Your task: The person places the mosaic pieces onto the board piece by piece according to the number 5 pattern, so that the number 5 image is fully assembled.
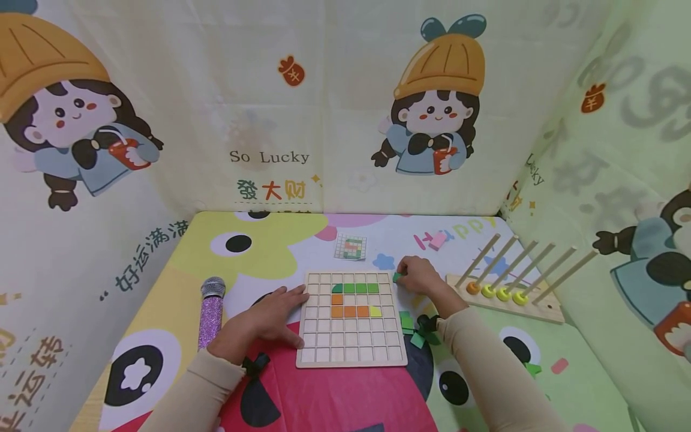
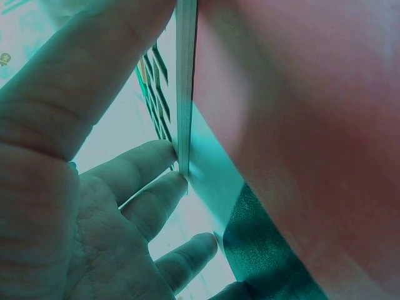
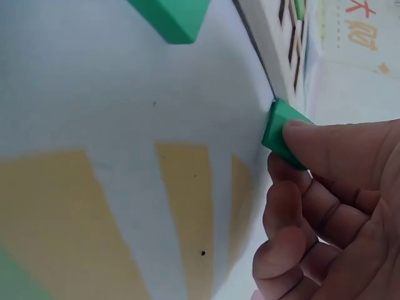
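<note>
A square wooden grid board [image 1: 352, 336] lies at the middle of the table, with green, orange and yellow tiles in some of its cells. My left hand [image 1: 264, 321] rests against the board's left edge, fingers spread; the left wrist view shows its fingertips [image 2: 165, 187] touching the rim. Just off the board's upper right corner, my right hand [image 1: 418, 277] pinches a green tile [image 3: 284, 134] between thumb and finger. More green tiles [image 1: 406, 321] lie to the right of the board, partly beside the dark wrist strap.
Behind the board lies a small pattern card [image 1: 350, 246]. A glittery purple microphone [image 1: 211, 312] is at the left. On the right stands a wooden peg rack [image 1: 513, 300] with orange and yellow beads. A pink block [image 1: 438, 240] sits near the back.
</note>
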`<state>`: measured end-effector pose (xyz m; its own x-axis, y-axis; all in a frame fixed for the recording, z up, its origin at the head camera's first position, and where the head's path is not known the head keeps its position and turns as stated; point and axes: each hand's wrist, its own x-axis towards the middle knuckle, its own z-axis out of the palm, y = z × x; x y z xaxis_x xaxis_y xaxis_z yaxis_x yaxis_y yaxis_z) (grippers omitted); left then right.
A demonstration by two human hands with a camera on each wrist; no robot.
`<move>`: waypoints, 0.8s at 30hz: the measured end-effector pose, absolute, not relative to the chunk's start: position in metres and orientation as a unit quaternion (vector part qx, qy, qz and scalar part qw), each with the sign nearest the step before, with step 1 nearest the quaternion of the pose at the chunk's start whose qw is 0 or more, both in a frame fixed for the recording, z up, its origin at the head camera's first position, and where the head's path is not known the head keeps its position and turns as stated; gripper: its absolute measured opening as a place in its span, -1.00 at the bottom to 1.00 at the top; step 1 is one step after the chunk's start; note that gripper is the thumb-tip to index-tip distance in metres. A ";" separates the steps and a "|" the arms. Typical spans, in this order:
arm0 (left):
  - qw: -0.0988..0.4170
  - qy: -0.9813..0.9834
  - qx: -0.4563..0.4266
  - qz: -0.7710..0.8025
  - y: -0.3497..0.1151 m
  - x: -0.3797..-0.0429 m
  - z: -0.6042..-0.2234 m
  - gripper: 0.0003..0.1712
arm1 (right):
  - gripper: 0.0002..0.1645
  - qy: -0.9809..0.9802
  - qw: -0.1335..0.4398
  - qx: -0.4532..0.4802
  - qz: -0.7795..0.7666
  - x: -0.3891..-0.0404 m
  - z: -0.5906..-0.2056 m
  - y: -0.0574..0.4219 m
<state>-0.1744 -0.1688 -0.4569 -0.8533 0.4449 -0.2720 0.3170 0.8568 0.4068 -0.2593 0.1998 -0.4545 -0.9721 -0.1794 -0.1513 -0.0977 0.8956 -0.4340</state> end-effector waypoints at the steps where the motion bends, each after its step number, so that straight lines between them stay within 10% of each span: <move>1: 0.182 0.946 0.202 0.176 -0.169 -0.175 -0.457 0.25 | -0.82 0.968 0.090 -0.075 -0.221 -0.259 -0.455 0.201; 24: 0.178 0.945 0.217 0.170 -0.169 -0.174 -0.456 0.25 | -0.95 0.897 0.153 -0.191 -0.369 -0.192 -0.459 0.188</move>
<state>-0.1744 -0.1690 -0.4565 -0.8421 0.4713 -0.2620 0.3502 0.8475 0.3989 -0.1925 0.1878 -0.4595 -0.8804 -0.4553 -0.1327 -0.2301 0.6547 -0.7200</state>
